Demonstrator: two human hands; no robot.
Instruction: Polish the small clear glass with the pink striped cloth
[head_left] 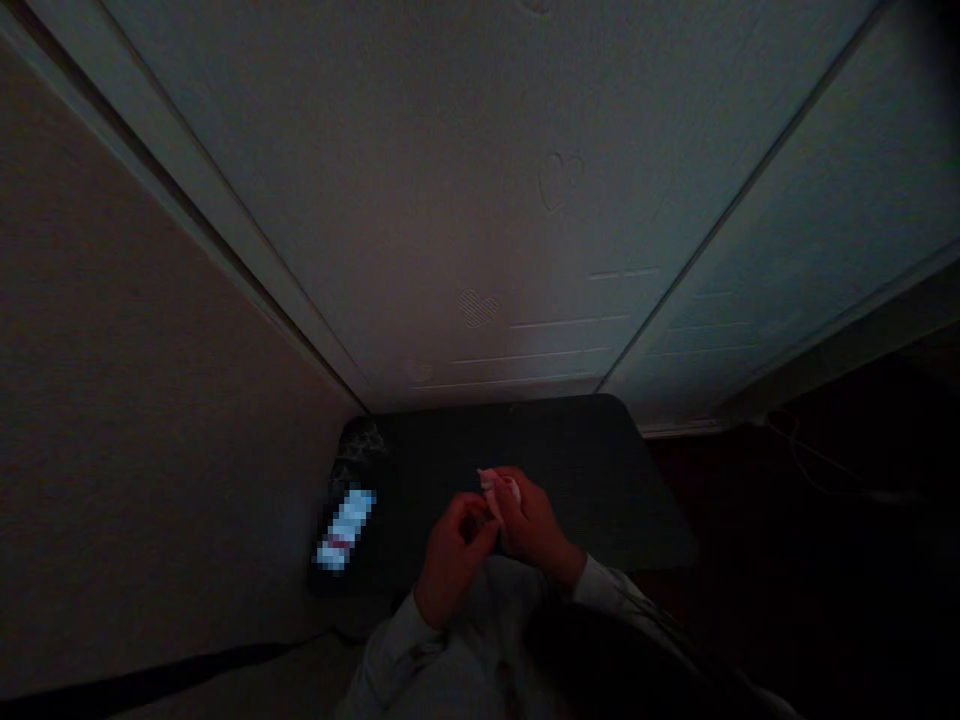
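My right hand (pixel 529 522) is closed around a small, crumpled, pale pinkish piece that looks like cloth or tissue (pixel 491 484); the dim light hides its exact kind. Close beside it, my left hand (pixel 456 548) has its thumb and fingers curled together in a pinch. Its fingertips meet near the lower edge of the pale piece, and I cannot make out what is between them. Both hands are over the near edge of a dark tabletop (pixel 585 470), just in front of my body.
A lit phone (pixel 345 530), its screen blurred, lies at the table's left end. Behind it is a tangled pale bundle (pixel 361 445). A panelled wall with embossed hearts (pixel 480 307) rises behind the table, and another wall (pixel 150 420) stands left. A thin cable (pixel 806 465) runs at right.
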